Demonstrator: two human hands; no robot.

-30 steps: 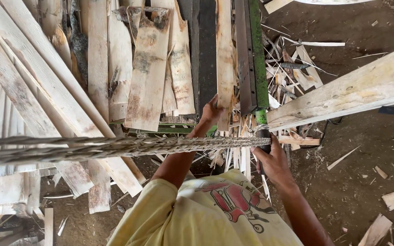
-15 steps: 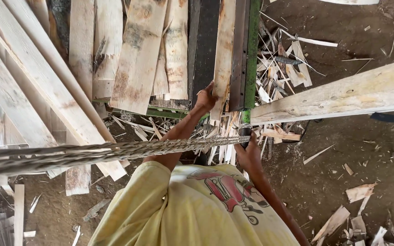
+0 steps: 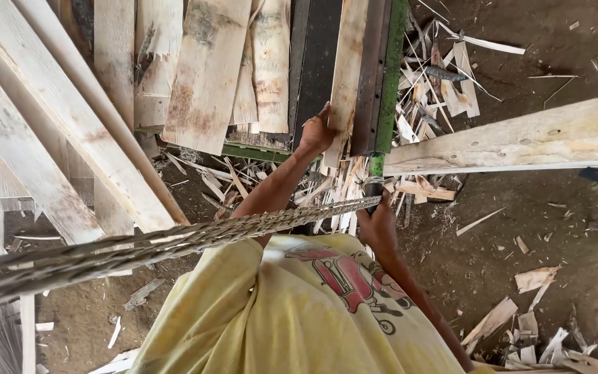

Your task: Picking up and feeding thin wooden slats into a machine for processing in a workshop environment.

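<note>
Overhead view of a person in a yellow printed shirt at a green-framed machine bed. The left hand rests at the near end of a narrow pale wooden board, fingers curled against its left edge; the board lies lengthwise on the dark bed and runs toward 12 o'clock. The right hand, at 5 o'clock from the left hand, is closed around a dark handle below the green frame. A twisted rope crosses the view from 9 o'clock and ends at the right hand, passing over the left forearm. Rough planks are stacked at 10 to 12 o'clock, with longer planks slanting toward 8 o'clock. A heavy timber beam extends toward 3 o'clock. Splinters and offcuts lie between the hands, and more scraps litter the dirt floor at 4 o'clock.
</note>
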